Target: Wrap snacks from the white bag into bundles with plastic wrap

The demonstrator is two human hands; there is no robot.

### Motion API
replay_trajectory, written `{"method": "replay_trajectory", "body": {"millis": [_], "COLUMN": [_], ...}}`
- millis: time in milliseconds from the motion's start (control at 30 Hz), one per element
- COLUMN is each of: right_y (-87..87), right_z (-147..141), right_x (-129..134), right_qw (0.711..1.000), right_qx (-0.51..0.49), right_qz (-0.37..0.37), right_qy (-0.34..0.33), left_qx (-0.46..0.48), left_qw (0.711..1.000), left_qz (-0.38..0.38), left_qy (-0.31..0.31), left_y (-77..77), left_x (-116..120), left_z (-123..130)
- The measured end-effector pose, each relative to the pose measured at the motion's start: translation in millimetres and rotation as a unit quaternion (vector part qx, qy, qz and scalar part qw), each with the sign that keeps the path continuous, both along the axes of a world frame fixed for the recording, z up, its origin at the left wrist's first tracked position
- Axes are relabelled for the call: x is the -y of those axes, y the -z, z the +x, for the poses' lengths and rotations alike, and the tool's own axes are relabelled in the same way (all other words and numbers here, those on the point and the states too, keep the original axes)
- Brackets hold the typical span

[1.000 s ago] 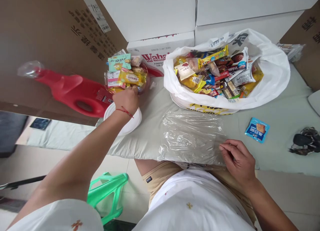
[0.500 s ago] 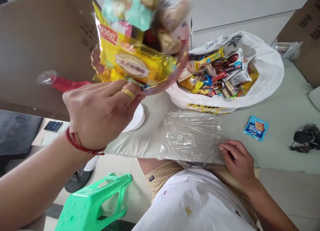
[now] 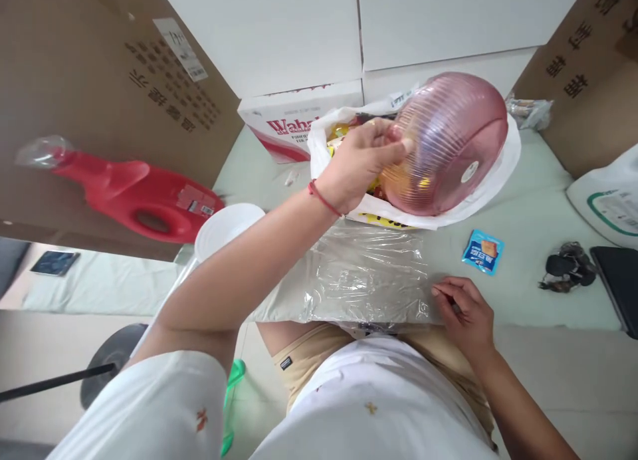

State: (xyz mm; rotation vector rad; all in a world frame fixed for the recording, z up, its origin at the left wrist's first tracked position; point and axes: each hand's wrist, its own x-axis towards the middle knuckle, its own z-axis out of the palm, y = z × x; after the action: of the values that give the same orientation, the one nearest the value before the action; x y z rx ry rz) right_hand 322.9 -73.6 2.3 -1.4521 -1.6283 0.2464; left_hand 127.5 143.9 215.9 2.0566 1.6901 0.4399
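My left hand (image 3: pixel 366 157) grips the rim of a pink see-through ribbed bowl (image 3: pixel 453 141), which is tipped over so its base faces me. The bowl hangs over a white plastic bag (image 3: pixel 511 151) and hides most of the snacks in it; a few packets show at the left. My right hand (image 3: pixel 466 310) rests at the table's front edge, fingers curled together, beside a clear plastic wrapper (image 3: pixel 366 274). Whether anything sits in those fingers I cannot make out. A blue snack packet (image 3: pixel 483 252) lies flat beyond this hand.
A red jug (image 3: pixel 139 197) and a white round lid or dish (image 3: pixel 226 227) are at the left. Behind stands a white-and-red carton (image 3: pixel 299 121). On the right are keys (image 3: pixel 568 267), a black device (image 3: pixel 618 284) and a white bottle (image 3: pixel 611 197). Large cardboard boxes (image 3: pixel 100 114) flank the table.
My left hand has moved right with the bowl and turned it over above the bag. The snacks that filled the bowl are out of it. My right hand stays almost in place.
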Motion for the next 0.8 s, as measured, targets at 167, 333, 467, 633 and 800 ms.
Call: {"method": "replay_trajectory", "body": {"millis": [167, 333, 467, 633, 800], "right_y": [0.2, -6.7, -8.8, -31.2, -114.6], "right_z": [2.0, -1.4, -4.8, -9.8, 11.2], "right_x": [1.7, 1.1, -2.6, -1.4, 45.4], "right_qw": [0.999, 0.998, 0.998, 0.996, 0.996], "right_qx": [-0.037, -0.043, -0.051, -0.072, -0.051], "right_qz": [-0.019, -0.033, -0.036, -0.045, -0.052], "right_qy": [-0.003, -0.014, -0.017, -0.014, -0.059], "left_qx": [0.405, 0.683, 0.722, 0.585, 0.281], "left_qw": [0.911, 0.713, 0.684, 0.799, 0.885], "left_qz": [-0.074, -0.154, -0.090, 0.137, 0.249], "left_qy": [-0.012, -0.040, -0.052, 0.037, 0.275], "left_y": [39.6, 45.8, 39.9, 32.5, 21.1], "left_x": [-21.5, -21.7, -15.2, 37.5, 110.8], "left_z": [-28.6, -46.5, -66.7, -106.5, -116.0]}}
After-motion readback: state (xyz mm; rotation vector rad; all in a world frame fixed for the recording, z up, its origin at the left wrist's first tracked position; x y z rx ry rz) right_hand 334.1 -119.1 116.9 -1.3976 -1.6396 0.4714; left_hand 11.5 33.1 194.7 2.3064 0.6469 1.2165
